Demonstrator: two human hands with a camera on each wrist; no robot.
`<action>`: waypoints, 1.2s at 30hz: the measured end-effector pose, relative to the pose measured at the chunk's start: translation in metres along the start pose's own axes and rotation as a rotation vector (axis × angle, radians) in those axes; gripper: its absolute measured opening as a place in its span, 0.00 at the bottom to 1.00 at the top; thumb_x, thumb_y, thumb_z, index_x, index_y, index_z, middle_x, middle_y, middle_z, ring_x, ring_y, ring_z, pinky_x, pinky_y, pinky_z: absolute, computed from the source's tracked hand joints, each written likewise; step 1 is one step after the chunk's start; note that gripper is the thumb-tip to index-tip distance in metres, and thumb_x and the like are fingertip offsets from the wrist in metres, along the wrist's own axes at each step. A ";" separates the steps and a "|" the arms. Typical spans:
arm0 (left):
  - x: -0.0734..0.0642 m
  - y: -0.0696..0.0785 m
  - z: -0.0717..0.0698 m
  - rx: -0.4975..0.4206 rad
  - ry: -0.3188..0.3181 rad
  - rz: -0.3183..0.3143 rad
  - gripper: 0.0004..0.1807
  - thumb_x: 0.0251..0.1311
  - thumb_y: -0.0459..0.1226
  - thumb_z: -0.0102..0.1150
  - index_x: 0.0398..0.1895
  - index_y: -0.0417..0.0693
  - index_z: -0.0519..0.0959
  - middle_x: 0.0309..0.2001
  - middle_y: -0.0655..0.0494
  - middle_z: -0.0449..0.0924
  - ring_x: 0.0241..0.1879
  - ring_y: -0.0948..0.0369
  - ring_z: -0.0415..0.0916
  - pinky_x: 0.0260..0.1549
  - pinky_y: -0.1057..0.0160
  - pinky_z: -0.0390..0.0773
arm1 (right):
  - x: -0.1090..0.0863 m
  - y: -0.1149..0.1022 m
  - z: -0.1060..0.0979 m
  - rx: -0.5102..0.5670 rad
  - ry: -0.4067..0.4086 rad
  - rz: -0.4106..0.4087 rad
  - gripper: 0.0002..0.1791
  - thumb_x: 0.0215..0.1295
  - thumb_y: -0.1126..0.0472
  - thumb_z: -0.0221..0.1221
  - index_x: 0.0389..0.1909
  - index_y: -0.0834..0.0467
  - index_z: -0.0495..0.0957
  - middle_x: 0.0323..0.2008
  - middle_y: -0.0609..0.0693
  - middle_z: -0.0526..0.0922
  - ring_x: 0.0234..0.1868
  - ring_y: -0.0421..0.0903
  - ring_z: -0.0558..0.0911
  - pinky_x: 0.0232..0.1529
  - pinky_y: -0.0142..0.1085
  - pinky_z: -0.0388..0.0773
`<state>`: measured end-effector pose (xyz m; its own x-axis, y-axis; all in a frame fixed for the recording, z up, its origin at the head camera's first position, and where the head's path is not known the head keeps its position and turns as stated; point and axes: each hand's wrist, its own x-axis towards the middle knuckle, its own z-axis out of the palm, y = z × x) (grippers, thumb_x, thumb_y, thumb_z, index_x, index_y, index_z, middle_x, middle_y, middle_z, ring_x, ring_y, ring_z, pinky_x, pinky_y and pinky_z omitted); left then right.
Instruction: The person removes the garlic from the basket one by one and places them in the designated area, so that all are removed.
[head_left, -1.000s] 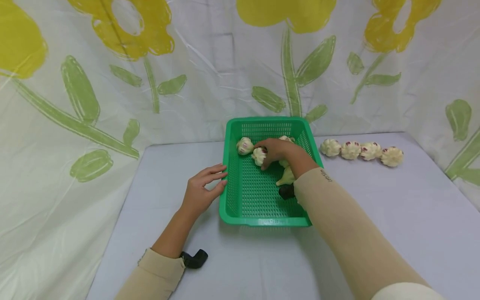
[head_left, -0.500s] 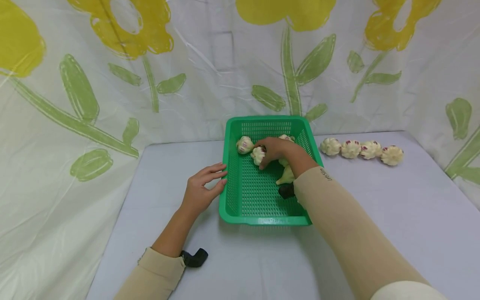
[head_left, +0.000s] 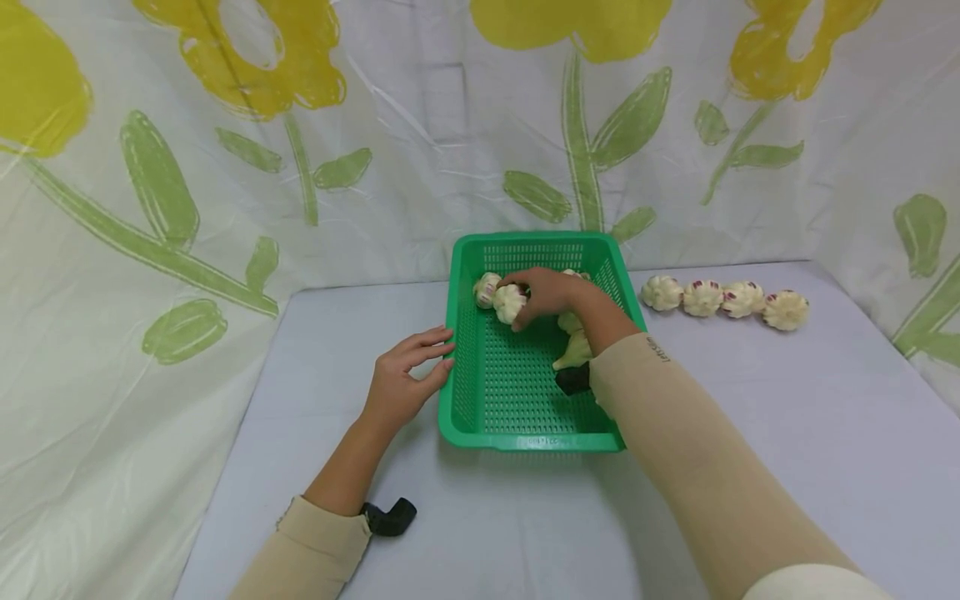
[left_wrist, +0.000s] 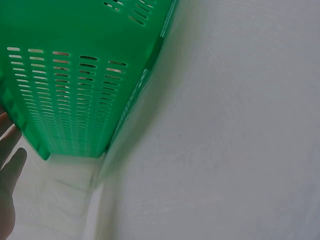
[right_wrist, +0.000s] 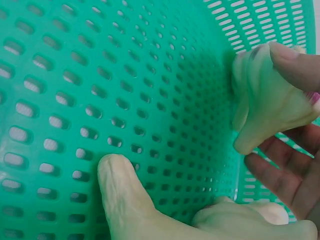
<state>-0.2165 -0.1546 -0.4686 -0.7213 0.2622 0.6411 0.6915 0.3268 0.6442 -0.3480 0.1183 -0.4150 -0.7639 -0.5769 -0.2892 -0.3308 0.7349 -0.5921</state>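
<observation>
Inside the green basket [head_left: 517, 442], my right hand [head_left: 543, 293] grips a garlic bulb [head_left: 510, 305] between thumb and fingers. In the right wrist view the thumb lies over this bulb [right_wrist: 272, 100], with the fingers beneath it and its stem pointing down. Another garlic bulb [head_left: 486, 289] is close on its left, near the basket's back left corner. More bulbs lie under my right wrist, partly hidden, including one with a long pale stem [head_left: 574, 350]. My left hand [head_left: 401, 379] rests its fingertips on the basket's left rim, fingers extended.
A row of several garlic bulbs [head_left: 702, 297] lies on the white-covered table [head_left: 787, 417] right of the basket. Behind the table hangs a white curtain [head_left: 420, 167] printed with yellow flowers. A black wrist mount [head_left: 390, 517] juts from the left wrist.
My right hand has shifted slightly left and back with the garlic bulb, which now overlaps the bulb at the left. The left hand and basket stay put.
</observation>
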 end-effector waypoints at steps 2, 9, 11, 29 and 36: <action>0.000 0.000 0.000 -0.002 0.002 0.002 0.13 0.56 0.27 0.68 0.46 0.40 0.86 0.53 0.49 0.84 0.59 0.51 0.78 0.58 0.69 0.76 | 0.000 0.000 0.000 0.018 0.007 -0.018 0.43 0.54 0.55 0.71 0.71 0.52 0.65 0.64 0.57 0.71 0.58 0.54 0.74 0.54 0.48 0.76; 0.000 0.001 0.000 0.008 -0.011 -0.012 0.13 0.56 0.29 0.68 0.46 0.39 0.86 0.54 0.49 0.83 0.60 0.53 0.78 0.59 0.67 0.77 | 0.000 0.001 -0.003 0.149 0.024 -0.073 0.44 0.54 0.57 0.71 0.72 0.51 0.64 0.65 0.55 0.70 0.59 0.53 0.74 0.54 0.47 0.77; 0.000 0.001 0.000 0.010 -0.015 -0.019 0.13 0.57 0.29 0.68 0.46 0.39 0.86 0.54 0.50 0.83 0.60 0.54 0.77 0.59 0.66 0.77 | 0.000 0.001 -0.003 0.196 0.028 -0.079 0.44 0.54 0.57 0.71 0.72 0.50 0.63 0.65 0.54 0.70 0.59 0.52 0.74 0.54 0.46 0.77; 0.000 0.000 0.001 0.012 -0.008 -0.009 0.13 0.57 0.28 0.67 0.46 0.38 0.86 0.53 0.47 0.83 0.59 0.51 0.78 0.59 0.69 0.76 | -0.009 -0.004 -0.006 0.539 0.140 -0.101 0.42 0.59 0.61 0.68 0.73 0.52 0.62 0.67 0.54 0.70 0.63 0.51 0.73 0.62 0.49 0.75; -0.001 0.000 0.001 0.014 -0.014 -0.015 0.13 0.57 0.28 0.67 0.47 0.39 0.86 0.54 0.48 0.83 0.60 0.52 0.77 0.60 0.69 0.75 | -0.010 -0.003 -0.008 0.663 0.187 -0.123 0.40 0.61 0.64 0.65 0.74 0.53 0.60 0.66 0.57 0.71 0.65 0.52 0.72 0.66 0.55 0.69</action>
<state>-0.2160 -0.1542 -0.4698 -0.7324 0.2693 0.6254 0.6797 0.3433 0.6482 -0.3437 0.1251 -0.4039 -0.8449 -0.5270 -0.0914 -0.0589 0.2615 -0.9634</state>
